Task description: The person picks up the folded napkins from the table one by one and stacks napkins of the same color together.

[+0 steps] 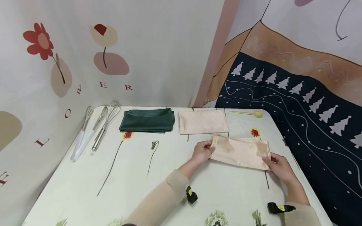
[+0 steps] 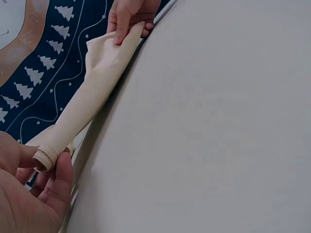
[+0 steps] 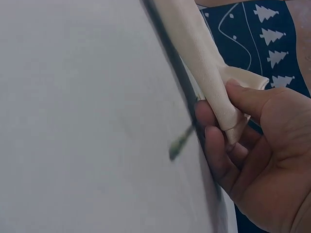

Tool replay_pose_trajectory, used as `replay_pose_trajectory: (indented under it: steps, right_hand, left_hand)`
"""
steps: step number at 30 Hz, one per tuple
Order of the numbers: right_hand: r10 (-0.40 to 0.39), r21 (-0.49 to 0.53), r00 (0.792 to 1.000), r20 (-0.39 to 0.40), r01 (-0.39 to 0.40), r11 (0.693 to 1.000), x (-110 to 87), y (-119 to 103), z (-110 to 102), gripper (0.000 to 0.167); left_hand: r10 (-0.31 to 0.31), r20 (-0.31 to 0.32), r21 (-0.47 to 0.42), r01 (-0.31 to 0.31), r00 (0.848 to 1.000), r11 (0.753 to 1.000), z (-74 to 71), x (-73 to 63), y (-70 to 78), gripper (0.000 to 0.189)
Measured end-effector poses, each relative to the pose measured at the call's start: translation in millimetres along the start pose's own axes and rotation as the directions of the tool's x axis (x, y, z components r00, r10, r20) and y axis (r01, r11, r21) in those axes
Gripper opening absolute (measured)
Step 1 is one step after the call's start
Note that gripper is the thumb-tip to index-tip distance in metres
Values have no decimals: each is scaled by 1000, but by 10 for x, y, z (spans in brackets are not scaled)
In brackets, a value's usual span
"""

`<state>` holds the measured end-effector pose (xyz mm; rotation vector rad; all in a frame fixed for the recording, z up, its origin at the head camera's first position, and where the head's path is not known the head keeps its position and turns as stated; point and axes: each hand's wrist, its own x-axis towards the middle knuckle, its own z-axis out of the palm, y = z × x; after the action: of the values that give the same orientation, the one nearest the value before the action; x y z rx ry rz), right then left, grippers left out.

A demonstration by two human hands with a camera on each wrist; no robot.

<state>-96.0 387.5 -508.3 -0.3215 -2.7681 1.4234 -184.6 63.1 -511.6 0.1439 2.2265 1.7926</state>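
Observation:
A folded cream cloth is stretched between both hands, close over the table on the right side. My left hand pinches its left end, and my right hand pinches the right end with the thumb on top. In the left wrist view the near end of the cloth shows as a rolled fold between thumb and fingers. The right wrist view shows the thumb pressing the cloth against the curled fingers. Just behind it lies a second folded cloth, pale pink, flat on the table.
A folded dark green cloth lies at the back, left of the pink one. At the left edge are a whisk and two white-handled utensils, one a fork. A yellow spoon lies at the back right. Printed flowers decorate the white tablecloth.

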Motion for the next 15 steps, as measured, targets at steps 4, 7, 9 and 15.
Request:
replay_pose_trajectory:
  steps: [4,7,9,15]
  right_hand:
    - [-3,2,1000,-18,3,1000,83,-72,53,51]
    - [8,36,1000,-22,-7,999,147,-123,91,52]
    - [-1,54,1000,-24,2,999,189,-157,118,51]
    - [-13,48,999,-50,16,999,325,-259,210,49]
  left_hand:
    - [33,-50,58,-30,998,998,-59,33,31,17]
    - [57,-77,87,-50,995,995,-110,51,57,18]
    - [56,-83,75,-50,995,996,-145,59,72,18]
    - [42,-107,53,-36,993,998,-246,102,60,20]
